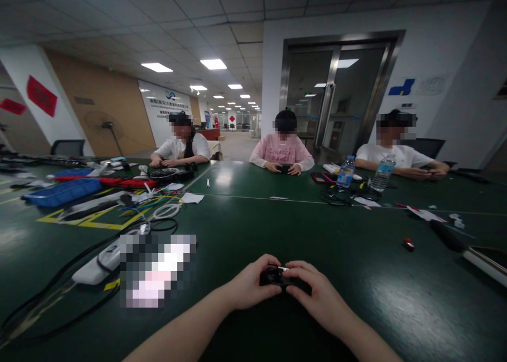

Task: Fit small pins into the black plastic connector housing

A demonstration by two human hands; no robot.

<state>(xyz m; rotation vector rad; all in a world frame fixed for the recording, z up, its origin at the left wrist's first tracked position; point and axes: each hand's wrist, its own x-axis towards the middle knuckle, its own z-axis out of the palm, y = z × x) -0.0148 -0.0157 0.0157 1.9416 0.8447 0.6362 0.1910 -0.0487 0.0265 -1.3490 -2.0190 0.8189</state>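
Observation:
At the near side of the green table (pixel 222 319), my left hand (pixel 253 284) and my right hand (pixel 319 293) meet around a small black object (pixel 274 277). A bright shiny bit shows on its upper edge, but its kind is not clear. The left fingers and thumb curl round its left end. On the right, my thumb grips from below while the fingers lie over the top. Parts of the object are covered by the fingers. To the left of my hands lies a blurred-out, glowing slab (pixel 162 272), flat on the tabletop.
A white power strip (pixel 99 264) with black cables, a coiled white cable (pixel 166 211) and a blue tray (pixel 63 193) lie left. Across sit three people. Water bottles (pixel 346 173) stand at the back right; a small red object (pixel 408 244) lies nearer.

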